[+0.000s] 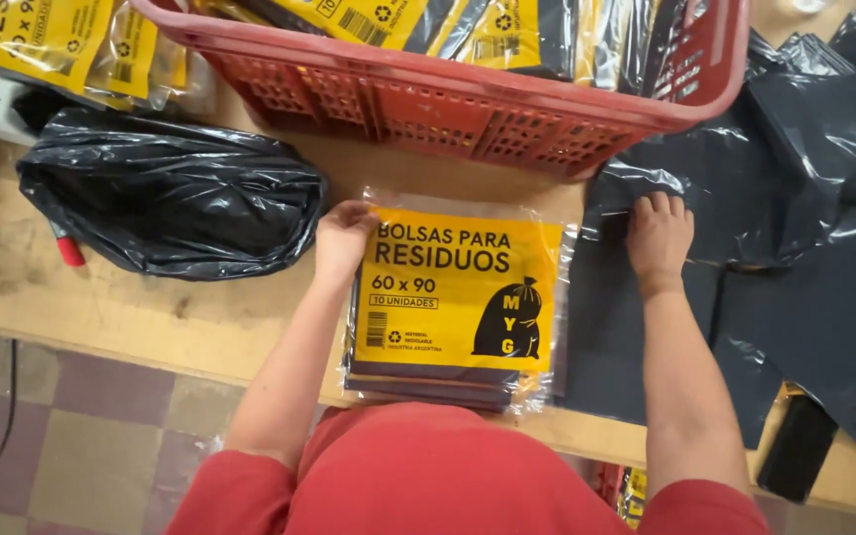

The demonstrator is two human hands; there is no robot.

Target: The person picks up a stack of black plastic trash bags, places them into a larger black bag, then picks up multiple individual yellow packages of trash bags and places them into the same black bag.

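Surface [151, 317]: a worn wooden top is running across the view, its near edge lying just in front of the person's red-clad body; a bare strip is staying open along that edge at the left.
Grey sheets [804, 297]: loose dark plastic bags are spreading over the right part of the surface and hanging past its near edge.
Red basket [468, 109]: a slatted crate is sitting at the far side, holding more yellow-labelled packs, its near wall lying just beyond the pack.
Black bundle [170, 198]: a crumpled black bag is lying at the left, near the left hand but apart from it.
Pack [458, 297]: a clear packet of folded dark bags with a yellow card is lying flat in the middle, its near end overhanging the surface edge.
Left hand [342, 241]: it is gripping the pack's far left corner.
Right hand [658, 238]: it is pressing flat, fingers spread, on a grey sheet just right of the pack.
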